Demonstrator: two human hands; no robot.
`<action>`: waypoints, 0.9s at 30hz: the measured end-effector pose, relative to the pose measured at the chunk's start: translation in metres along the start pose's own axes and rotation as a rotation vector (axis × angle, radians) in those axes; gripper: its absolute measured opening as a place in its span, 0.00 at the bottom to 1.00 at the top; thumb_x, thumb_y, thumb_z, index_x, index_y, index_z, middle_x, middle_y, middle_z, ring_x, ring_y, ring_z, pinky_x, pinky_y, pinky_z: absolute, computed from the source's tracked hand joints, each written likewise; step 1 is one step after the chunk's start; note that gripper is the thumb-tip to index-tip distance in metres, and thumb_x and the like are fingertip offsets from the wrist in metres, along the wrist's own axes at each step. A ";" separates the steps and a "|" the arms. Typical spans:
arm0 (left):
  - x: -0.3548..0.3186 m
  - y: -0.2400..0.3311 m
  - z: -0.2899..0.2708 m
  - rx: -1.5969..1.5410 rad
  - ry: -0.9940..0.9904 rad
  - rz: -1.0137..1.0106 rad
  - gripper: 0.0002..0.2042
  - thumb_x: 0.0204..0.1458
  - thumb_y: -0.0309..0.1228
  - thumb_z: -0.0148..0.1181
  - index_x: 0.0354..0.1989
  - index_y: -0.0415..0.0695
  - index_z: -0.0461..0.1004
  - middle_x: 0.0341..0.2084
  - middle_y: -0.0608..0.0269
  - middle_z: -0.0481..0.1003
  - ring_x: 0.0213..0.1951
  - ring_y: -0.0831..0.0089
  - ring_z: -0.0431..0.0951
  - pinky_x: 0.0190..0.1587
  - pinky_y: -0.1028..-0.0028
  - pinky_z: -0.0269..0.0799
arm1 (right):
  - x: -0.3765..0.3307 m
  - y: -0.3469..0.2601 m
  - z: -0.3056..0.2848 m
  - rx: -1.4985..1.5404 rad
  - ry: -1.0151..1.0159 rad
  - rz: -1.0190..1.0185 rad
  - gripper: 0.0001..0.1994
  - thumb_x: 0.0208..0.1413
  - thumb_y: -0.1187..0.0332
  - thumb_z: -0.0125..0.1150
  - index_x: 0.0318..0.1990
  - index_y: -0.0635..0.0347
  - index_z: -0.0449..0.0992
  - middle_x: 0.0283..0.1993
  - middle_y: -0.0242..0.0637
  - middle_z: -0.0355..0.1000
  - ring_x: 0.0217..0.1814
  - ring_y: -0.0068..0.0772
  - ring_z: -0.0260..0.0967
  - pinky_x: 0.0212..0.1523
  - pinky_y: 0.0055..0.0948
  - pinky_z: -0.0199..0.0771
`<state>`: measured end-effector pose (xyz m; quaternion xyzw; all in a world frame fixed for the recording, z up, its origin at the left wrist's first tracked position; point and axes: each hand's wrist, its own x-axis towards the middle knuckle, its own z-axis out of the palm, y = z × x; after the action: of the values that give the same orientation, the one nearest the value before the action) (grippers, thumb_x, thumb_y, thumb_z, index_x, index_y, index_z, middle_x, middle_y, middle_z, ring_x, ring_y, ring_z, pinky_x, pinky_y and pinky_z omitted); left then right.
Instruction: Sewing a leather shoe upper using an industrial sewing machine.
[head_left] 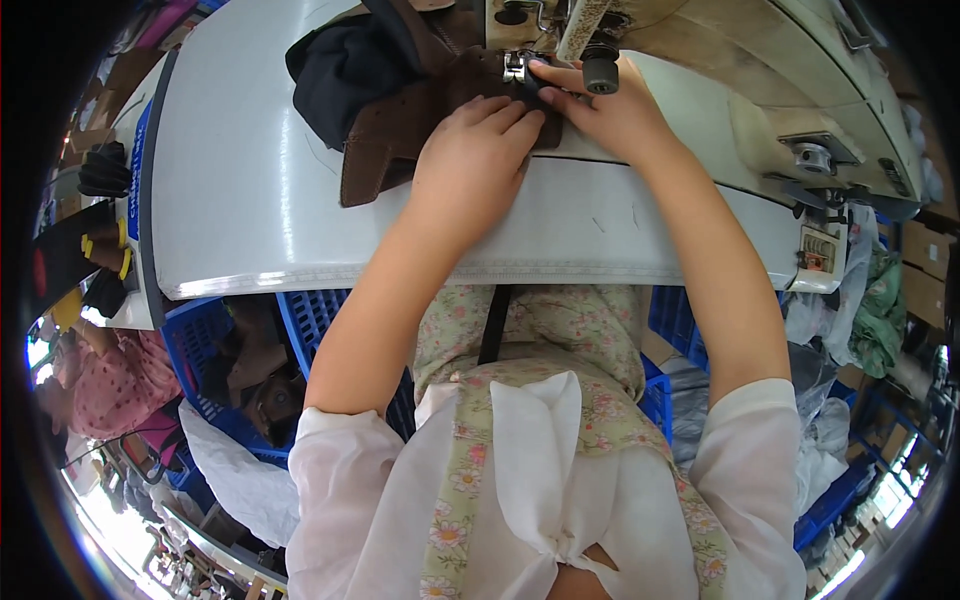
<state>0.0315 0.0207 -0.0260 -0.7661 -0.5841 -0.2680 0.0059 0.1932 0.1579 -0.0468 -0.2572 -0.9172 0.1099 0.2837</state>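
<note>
A brown leather shoe upper with a soft black lining lies on the white sewing machine table. Its right part sits under the metal presser foot. My left hand rests flat on the leather, just in front of the foot, fingers stretched out and side by side. At the right of the foot, my right hand has its thumb and forefinger closed on the leather's edge. The remaining fingers of that hand are partly hidden behind a dark knob of the machine. The needle cannot be made out.
The beige machine body fills the upper right. Under the table's front edge stand blue plastic crates, one with brown leather pieces. Another person in pink is at far left. Plastic bags hang at right.
</note>
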 end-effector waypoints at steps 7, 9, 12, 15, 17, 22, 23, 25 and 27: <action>-0.010 0.007 0.000 0.235 0.063 -0.010 0.15 0.46 0.25 0.56 0.45 0.43 0.76 0.46 0.56 0.78 0.53 0.59 0.74 0.58 0.60 0.68 | -0.001 0.000 -0.002 0.001 -0.011 0.015 0.09 0.47 0.62 0.69 0.35 0.50 0.82 0.40 0.26 0.76 0.51 0.41 0.68 0.51 0.40 0.68; -0.009 0.002 0.000 0.162 0.070 0.000 0.16 0.44 0.25 0.57 0.44 0.44 0.77 0.45 0.58 0.78 0.53 0.61 0.75 0.58 0.60 0.69 | -0.001 -0.001 -0.001 0.009 0.001 0.018 0.08 0.47 0.62 0.69 0.35 0.51 0.82 0.40 0.26 0.76 0.51 0.41 0.68 0.51 0.40 0.68; -0.007 -0.002 -0.003 0.128 0.046 -0.004 0.16 0.43 0.25 0.59 0.44 0.46 0.77 0.46 0.60 0.78 0.53 0.61 0.75 0.58 0.61 0.69 | -0.001 -0.002 -0.001 0.009 0.023 0.022 0.08 0.46 0.62 0.70 0.34 0.50 0.82 0.39 0.27 0.76 0.50 0.41 0.69 0.50 0.40 0.68; -0.007 -0.004 -0.001 0.117 0.035 0.006 0.18 0.41 0.24 0.61 0.44 0.46 0.77 0.47 0.59 0.78 0.53 0.62 0.74 0.58 0.62 0.69 | -0.001 -0.003 -0.001 0.013 0.018 0.055 0.08 0.46 0.62 0.70 0.34 0.51 0.82 0.37 0.28 0.76 0.49 0.40 0.69 0.50 0.39 0.68; -0.006 -0.006 -0.002 0.116 0.026 0.003 0.18 0.40 0.24 0.61 0.45 0.46 0.78 0.47 0.59 0.78 0.54 0.61 0.74 0.58 0.62 0.69 | -0.002 -0.001 0.000 0.023 0.005 0.088 0.09 0.46 0.62 0.70 0.33 0.51 0.82 0.36 0.29 0.76 0.49 0.40 0.69 0.49 0.39 0.68; -0.002 -0.016 -0.005 0.073 0.016 0.009 0.19 0.39 0.23 0.61 0.44 0.46 0.79 0.47 0.59 0.78 0.54 0.61 0.74 0.58 0.63 0.69 | 0.002 -0.004 0.000 -0.070 -0.001 0.071 0.14 0.51 0.57 0.67 0.47 0.39 0.82 0.28 0.41 0.74 0.38 0.44 0.73 0.40 0.38 0.73; -0.002 -0.019 -0.005 0.055 0.015 0.006 0.19 0.38 0.23 0.60 0.43 0.46 0.79 0.47 0.58 0.78 0.54 0.62 0.74 0.58 0.63 0.69 | 0.004 -0.008 -0.001 -0.067 -0.004 0.069 0.14 0.51 0.57 0.67 0.47 0.39 0.82 0.28 0.41 0.74 0.38 0.44 0.73 0.40 0.38 0.73; 0.000 -0.022 -0.006 0.035 0.013 0.003 0.19 0.38 0.22 0.59 0.43 0.45 0.79 0.46 0.58 0.78 0.54 0.62 0.75 0.59 0.63 0.69 | 0.005 -0.012 -0.004 -0.031 -0.096 0.214 0.14 0.51 0.58 0.67 0.46 0.40 0.82 0.28 0.42 0.73 0.33 0.43 0.72 0.36 0.36 0.73; 0.003 -0.024 -0.006 -0.014 0.023 0.020 0.19 0.37 0.21 0.57 0.42 0.44 0.80 0.46 0.57 0.78 0.53 0.61 0.75 0.60 0.63 0.68 | 0.003 -0.006 0.002 -0.019 -0.007 0.124 0.13 0.51 0.59 0.67 0.46 0.39 0.82 0.29 0.42 0.74 0.31 0.42 0.72 0.35 0.35 0.73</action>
<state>0.0082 0.0291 -0.0270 -0.7688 -0.5743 -0.2810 0.0101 0.1876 0.1546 -0.0447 -0.3158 -0.9015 0.1195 0.2707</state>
